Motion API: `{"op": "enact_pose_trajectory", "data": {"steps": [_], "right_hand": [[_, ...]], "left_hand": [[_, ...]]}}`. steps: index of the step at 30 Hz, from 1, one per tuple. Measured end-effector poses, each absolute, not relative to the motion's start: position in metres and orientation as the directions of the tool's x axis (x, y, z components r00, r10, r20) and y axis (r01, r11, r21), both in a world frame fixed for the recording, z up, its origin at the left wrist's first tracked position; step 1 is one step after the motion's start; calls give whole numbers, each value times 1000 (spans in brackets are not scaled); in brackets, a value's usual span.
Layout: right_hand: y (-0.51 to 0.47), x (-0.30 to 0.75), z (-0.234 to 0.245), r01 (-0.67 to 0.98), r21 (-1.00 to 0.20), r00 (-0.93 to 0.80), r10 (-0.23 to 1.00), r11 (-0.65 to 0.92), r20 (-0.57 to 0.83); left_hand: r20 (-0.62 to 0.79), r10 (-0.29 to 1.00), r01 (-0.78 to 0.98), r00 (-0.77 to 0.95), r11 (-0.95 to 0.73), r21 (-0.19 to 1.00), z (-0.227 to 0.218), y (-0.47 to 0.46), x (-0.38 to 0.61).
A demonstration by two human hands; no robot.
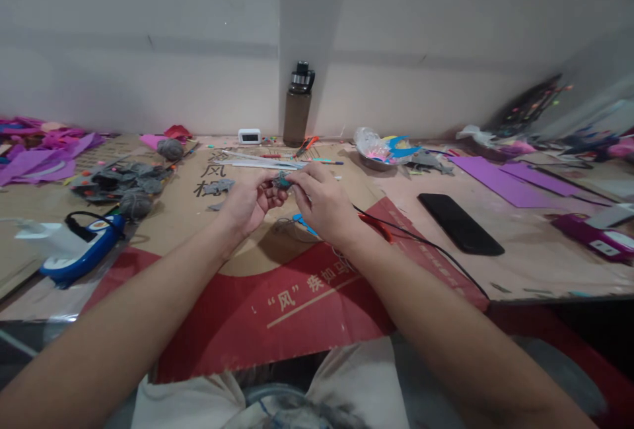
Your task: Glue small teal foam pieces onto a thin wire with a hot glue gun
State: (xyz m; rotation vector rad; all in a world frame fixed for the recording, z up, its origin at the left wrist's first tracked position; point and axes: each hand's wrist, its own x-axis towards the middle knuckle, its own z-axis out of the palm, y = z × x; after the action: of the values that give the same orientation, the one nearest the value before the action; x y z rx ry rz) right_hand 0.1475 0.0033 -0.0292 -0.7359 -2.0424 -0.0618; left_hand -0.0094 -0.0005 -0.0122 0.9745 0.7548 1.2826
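Above the middle of the table, my left hand (252, 206) and my right hand (323, 201) meet at the fingertips. Between them they pinch a small grey and teal piece (282, 181), too small to tell its kind. Under my right hand lies a blue-handled tool (303, 223), partly hidden, with a thin wire loop beside it. Scraps of grey felt-like material (218, 186) rest on the cardboard just left of my left hand. White strips (262, 161) lie beyond my fingers.
A dark bottle (298, 107) and a white digital display (249, 136) stand by the wall. To the right lie a black phone (459, 223), purple sheets (502, 179) and a bowl (379, 160). A blue power strip (82, 254) and grey scraps (116, 181) are left. A black cable (426, 244) crosses the cardboard.
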Motion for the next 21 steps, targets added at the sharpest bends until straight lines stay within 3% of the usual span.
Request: {"op": "enact_pose_trajectory", "data": {"steps": [8,15,21], "right_hand": [[2,150,-23,568,-433,-176,618,700,766],[2,150,-21,581,-502,-107,671,641,733],[1,149,-19,514,-591,-85,722,622,687]], "left_hand": [[51,996,-238,79,-31,971,-13,-5,-4],[203,979,-39,16,-202,979,-17,-7,-1],[186,982,-41,26,-185,982,-15,-9,2]]}}
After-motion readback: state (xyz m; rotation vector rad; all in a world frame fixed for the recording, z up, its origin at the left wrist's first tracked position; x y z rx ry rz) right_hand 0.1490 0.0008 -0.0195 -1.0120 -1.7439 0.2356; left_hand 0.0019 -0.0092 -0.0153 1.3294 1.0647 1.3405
